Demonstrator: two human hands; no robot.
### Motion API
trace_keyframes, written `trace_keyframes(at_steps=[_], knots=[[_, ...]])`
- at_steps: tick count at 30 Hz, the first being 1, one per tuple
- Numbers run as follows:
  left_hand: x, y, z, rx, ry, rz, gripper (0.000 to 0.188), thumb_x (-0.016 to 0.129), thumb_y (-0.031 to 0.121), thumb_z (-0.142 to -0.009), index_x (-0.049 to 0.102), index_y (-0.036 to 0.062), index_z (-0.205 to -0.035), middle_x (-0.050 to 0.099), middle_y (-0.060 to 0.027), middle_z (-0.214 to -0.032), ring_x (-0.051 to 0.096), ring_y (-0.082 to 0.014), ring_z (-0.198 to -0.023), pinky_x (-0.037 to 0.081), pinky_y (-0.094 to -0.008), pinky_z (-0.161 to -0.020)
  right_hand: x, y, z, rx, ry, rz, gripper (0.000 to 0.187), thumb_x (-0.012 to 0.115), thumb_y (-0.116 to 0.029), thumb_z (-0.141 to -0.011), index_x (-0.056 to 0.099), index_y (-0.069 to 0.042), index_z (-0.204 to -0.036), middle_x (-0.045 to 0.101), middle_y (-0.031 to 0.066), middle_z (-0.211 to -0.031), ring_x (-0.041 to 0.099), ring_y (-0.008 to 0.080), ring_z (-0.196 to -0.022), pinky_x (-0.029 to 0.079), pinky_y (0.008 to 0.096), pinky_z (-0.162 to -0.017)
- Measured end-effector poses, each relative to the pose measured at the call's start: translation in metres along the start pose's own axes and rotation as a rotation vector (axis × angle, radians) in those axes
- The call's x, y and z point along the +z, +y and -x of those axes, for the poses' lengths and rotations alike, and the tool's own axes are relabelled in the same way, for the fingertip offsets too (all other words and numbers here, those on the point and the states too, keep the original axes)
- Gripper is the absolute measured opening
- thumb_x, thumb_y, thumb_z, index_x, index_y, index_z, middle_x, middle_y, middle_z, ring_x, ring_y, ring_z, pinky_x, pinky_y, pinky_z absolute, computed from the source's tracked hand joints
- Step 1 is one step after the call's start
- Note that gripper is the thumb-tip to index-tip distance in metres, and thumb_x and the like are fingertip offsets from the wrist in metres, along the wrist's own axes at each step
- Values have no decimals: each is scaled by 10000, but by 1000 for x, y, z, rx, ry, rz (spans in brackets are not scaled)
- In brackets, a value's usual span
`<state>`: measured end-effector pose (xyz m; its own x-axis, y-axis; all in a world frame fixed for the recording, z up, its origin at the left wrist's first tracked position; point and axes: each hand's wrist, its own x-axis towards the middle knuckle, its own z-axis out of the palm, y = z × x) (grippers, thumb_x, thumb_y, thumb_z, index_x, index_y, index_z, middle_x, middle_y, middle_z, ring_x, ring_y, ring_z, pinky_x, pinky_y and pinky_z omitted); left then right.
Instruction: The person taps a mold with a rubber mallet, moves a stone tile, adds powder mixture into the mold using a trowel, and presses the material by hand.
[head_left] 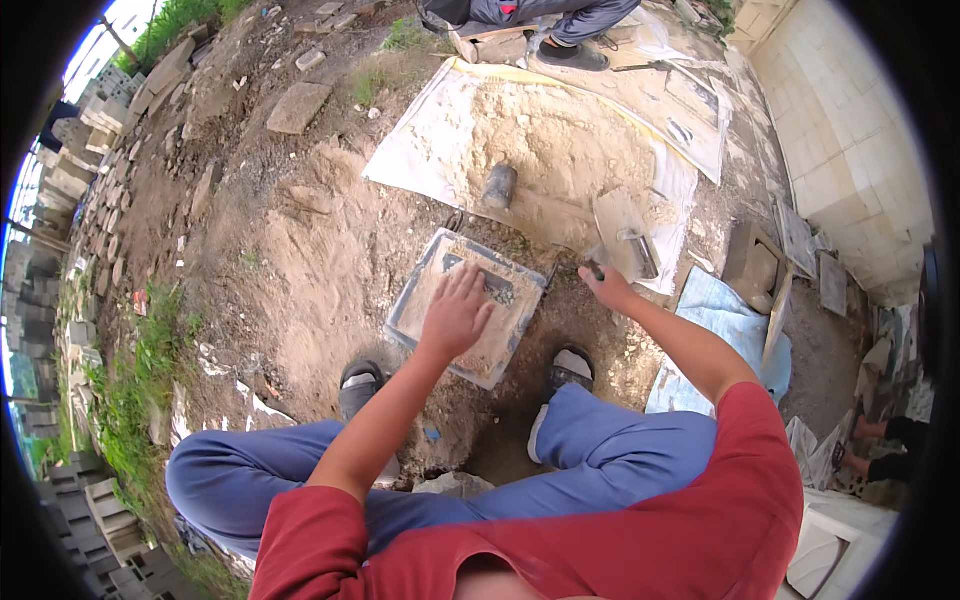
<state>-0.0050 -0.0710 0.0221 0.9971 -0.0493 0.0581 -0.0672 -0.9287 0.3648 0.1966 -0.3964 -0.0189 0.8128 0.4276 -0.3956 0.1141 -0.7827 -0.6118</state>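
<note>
Square tray [412, 284] under flat, outstretched left grip [456, 314], right grip [607, 288] beside it curled around dark handle [597, 271]

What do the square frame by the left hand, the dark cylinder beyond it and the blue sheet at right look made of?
Square frame: metal or hard plastic, perhaps; dull grey, with stiff-looking edges.
Dark cylinder: possibly rubber, though wood isn't ruled out; matte, dark and dusty.
Blue sheet: likely thin plastic, maybe woven; pale and creased.

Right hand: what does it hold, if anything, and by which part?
The right hand holds a tool by its dark handle; which tool, I cannot tell.
</note>
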Motion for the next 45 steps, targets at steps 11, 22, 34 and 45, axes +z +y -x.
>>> trace_keyframes(at_steps=[11, 22, 34, 45], knots=[[11, -20, 9, -131, 35, 17, 668, 354, 439, -1089, 268, 70, -1640, 190, -138, -1727, 153, -274, -1604, 94, -435, -1304, -62, -179, 44, -458, -131, -854, 499, 456, -380, -1125, 393, -142, -691, 324, -60, -575, 290, 86, -526, 252, 293, -523], [12, -25, 27, -139, 162, -110, 712, 401, 474, -1063, 246, 98, -1648, 198, -98, -1731, 172, -259, -1600, 104, -440, -1303, -14, -227, 67, -573, -97, -865, 541, 510, -322, -1117, 358, -107, -645, 342, -54, -598, 309, 76, -547, 266, 296, -518], [16, -29, 26, -135, 169, -111, 644, 374, 347, -1056, 279, 75, -1632, 238, -108, -1716, 199, -258, -1592, 100, -438, -1304, 38, -206, 63, -495, -78, -645, 481, 522, -303, -1106, 472, -81, -682, 416, -80, -609, 351, 35, -576, 297, 278, -515], [16, -25, 26, -128, 194, -92, 641, 366, 324, -1051, 277, 68, -1633, 239, -112, -1716, 202, -261, -1592, 99, -438, -1303, 51, -202, 84, -565, -45, -462, 444, 548, -244, -1096, 511, -12, -719, 430, -4, -608, 392, 95, -593, 356, 342, -549]])
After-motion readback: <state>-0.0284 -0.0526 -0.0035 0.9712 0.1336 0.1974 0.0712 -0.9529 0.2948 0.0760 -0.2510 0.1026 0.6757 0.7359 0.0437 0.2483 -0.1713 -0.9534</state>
